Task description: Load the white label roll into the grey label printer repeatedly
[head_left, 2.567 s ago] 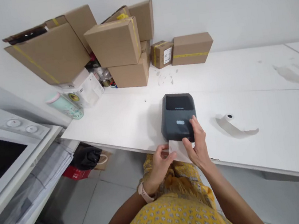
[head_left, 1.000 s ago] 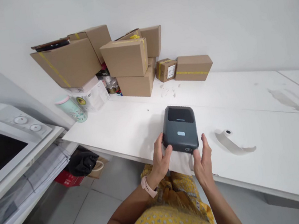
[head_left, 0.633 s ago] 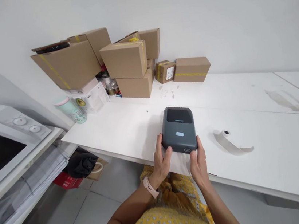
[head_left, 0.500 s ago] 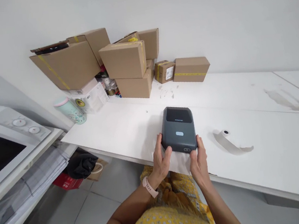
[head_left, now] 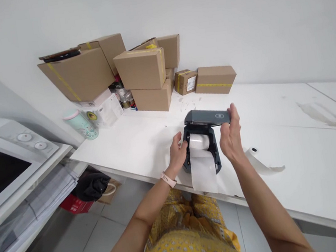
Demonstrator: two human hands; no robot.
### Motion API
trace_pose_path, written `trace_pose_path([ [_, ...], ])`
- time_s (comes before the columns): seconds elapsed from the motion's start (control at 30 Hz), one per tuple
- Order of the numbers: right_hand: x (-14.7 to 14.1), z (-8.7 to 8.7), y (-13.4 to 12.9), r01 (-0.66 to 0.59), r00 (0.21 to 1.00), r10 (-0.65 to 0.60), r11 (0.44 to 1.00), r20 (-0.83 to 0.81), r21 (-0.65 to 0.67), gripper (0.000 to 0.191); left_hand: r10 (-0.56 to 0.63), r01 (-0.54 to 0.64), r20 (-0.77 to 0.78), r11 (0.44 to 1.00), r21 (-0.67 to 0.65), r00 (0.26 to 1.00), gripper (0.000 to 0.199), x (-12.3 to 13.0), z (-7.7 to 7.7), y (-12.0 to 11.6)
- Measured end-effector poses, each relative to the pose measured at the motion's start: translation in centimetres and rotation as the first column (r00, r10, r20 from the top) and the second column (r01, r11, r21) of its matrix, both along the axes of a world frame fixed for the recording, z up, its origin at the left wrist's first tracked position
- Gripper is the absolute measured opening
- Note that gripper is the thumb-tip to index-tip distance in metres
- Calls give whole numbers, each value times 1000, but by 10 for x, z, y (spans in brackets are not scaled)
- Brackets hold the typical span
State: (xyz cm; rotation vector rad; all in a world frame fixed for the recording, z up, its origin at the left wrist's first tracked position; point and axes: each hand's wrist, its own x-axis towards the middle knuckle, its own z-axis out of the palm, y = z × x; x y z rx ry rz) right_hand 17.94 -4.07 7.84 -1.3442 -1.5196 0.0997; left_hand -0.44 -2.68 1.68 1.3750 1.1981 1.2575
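A dark grey label printer (head_left: 217,156) stands near the table's front edge with its lid (head_left: 208,116) raised. Inside lies a white paper roll (head_left: 199,142), and its loose strip (head_left: 204,175) hangs out over the front. My left hand (head_left: 177,154) grips the printer's left side, thumb at the inner rim. With the thumb below and fingers at the right end, my right hand (head_left: 232,140) holds the lid up. To the right of the printer, a small roll of paper (head_left: 257,159) with an unrolled tail rests on the table, partly behind my right forearm.
Cardboard boxes (head_left: 152,99) are stacked at the back left, with two smaller ones by the wall, one of them a long box (head_left: 216,80). A mint tumbler (head_left: 81,124) leans near a white box (head_left: 106,112). A microwave (head_left: 13,150) sits on the shelf at left.
The printer's lid has gone from closed to raised, showing the paper roll inside. My right hand moved up and right with the lid; my left hand shifted slightly up along the side.
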Motion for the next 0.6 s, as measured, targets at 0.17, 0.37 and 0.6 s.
trace_pose_path([
  [0.17,15,36,64,-18,999,19,1000,-28,19,68,-66,42,-289,995,-91,955,60,8,-14,15],
  [0.37,13,46,80,157,984,-165,981,62,118,75,-59,14,-344,991,-133,937,62,4,-19,18],
  [0.6,2,-15,40,-214,876,334,916,349,-338,43,-121,34,-242,942,-335,963,51,3,-18,42],
])
